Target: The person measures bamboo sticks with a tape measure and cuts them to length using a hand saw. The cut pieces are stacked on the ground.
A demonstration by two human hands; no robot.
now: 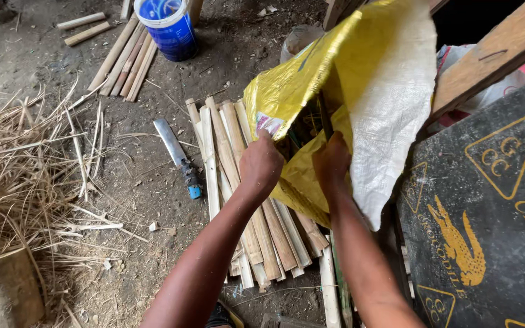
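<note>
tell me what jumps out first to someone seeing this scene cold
The bright yellow woven sack at upper centre draws the eye first, with the left hand and right hand both gripping its open edge. Beneath them a stack of split bamboo slats lies on the dirt floor, with a big knife just left of it. A heap of dry shavings fills the left side, and a blue bucket stands at the top.
</note>
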